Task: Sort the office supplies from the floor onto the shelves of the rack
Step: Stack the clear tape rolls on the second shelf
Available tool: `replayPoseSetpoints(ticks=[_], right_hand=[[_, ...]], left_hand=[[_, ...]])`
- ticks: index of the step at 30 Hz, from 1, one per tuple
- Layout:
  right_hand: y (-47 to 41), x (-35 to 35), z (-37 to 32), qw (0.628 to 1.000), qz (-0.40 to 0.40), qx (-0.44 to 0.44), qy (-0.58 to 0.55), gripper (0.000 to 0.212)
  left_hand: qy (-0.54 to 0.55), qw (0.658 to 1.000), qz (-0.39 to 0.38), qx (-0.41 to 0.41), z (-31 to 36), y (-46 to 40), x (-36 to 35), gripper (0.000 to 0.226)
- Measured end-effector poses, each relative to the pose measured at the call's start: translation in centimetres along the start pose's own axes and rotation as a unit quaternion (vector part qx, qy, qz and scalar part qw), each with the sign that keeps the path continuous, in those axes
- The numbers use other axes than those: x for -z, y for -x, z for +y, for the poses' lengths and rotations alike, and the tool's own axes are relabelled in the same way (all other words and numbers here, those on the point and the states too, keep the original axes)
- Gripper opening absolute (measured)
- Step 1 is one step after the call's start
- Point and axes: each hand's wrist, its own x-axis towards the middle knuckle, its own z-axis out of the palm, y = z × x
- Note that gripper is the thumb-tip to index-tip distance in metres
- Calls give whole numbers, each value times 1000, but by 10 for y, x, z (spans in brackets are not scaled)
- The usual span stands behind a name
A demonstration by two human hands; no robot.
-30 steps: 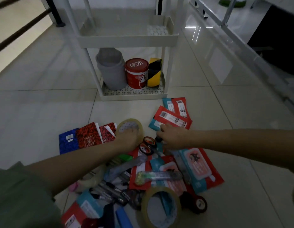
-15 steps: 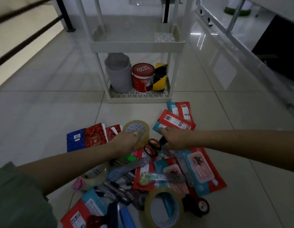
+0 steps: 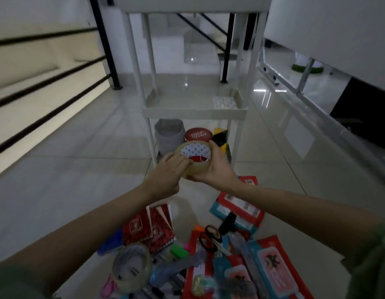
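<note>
A roll of clear packing tape is held up in the air in front of the white rack, level with its bottom shelf. My left hand grips the roll's left side with fingers over its rim. My right hand cups it from the right and below. On the floor below lie more supplies: another clear tape roll, red notebooks, black-and-orange scissors, red-and-teal packets and pens.
The rack's bottom shelf holds a grey cup, a red-lidded tub and a yellow-black tape roll. Its middle shelf is bare apart from a patterned patch at the right. Black railing stands left, a white frame right.
My left hand lifted the tape roll off the floor toward the rack. My right hand left the packets and joined it on the roll. The view tilted upward.
</note>
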Motion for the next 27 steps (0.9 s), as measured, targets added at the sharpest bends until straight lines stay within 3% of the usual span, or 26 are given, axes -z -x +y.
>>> replayPoseSetpoints(ticks=[4, 7, 10, 15, 18, 21, 27], right_hand=[[-15, 10, -23, 994, 93, 21, -60, 95], [-19, 22, -40, 988, 137, 13, -68, 80], [-26, 28, -50, 982, 174, -6, -77, 81], [-41, 45, -90, 978, 179, -14, -104, 87], [-52, 63, -114, 976, 199, 0, -85, 103], [-62, 74, -132, 974, 215, -5, -78, 115], [-72, 73, -150, 970, 220, -24, -100, 98]], left_hand=[[83, 984, 88, 133, -2, -25, 12, 50], [303, 900, 116, 291, 8, -48, 28, 76], [416, 836, 105, 341, 18, -76, 44, 60], [494, 755, 196, 384, 23, -114, 70, 43], [500, 744, 223, 383, 20, -133, 90, 32], [497, 753, 217, 372, 17, -142, 112, 40], [512, 746, 188, 381, 0, -153, 124, 40]])
